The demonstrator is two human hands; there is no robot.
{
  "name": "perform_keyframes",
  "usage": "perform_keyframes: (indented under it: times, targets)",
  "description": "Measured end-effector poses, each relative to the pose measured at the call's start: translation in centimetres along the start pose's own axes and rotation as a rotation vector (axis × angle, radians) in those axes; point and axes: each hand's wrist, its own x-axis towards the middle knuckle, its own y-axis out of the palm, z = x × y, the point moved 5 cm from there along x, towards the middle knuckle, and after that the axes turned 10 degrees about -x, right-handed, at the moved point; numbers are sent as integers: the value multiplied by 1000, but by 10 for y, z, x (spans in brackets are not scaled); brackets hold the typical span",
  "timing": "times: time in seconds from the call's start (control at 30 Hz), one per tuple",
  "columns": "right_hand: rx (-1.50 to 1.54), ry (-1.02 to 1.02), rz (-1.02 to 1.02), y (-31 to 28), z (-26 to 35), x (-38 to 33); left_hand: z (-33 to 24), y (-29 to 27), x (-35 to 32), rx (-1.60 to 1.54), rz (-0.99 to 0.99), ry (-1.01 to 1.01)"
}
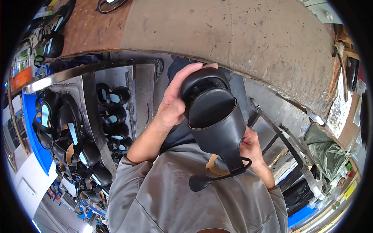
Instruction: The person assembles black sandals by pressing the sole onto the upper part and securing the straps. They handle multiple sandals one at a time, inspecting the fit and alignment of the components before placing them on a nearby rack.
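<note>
In front of my chest is a black leather sandal (pixel 217 134) with a rounded toe end pointing away from me. My left hand (pixel 175 97) is wrapped round the left side of that toe end, with fingertips over its far edge. My right hand (pixel 251 147) grips the sandal's right side nearer my body; most of its fingers are hidden behind the leather. A thin black strap (pixel 227 176) with a rounded flap at its end hangs toward me. Beneath it shows a curved tan piece (pixel 217 166).
A worn brown workbench (pixel 186 27) spans the far side. To my left, a metal-framed rack (pixel 88 101) holds several black sandals (pixel 74 132) with pale blue patches. More shoes sit at the far left. At right are a metal frame (pixel 287 143) and a crumpled green plastic bag (pixel 324 149).
</note>
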Motion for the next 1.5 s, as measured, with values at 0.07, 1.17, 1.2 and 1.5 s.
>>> perform_keyframes:
  times: [0.07, 1.17, 1.2, 1.5]
  targets:
    - [7, -26, 22, -2, 1, 2, -3, 2, 3, 54, 101, 20]
    - [175, 66, 0, -22, -15, 0, 6, 29, 6, 154, 221, 22]
    - [172, 31, -1, -23, -13, 1, 7, 30, 7, 166, 223, 25]
    - [92, -78, 0, -21, -10, 2, 9, 34, 0, 283, 236, 32]
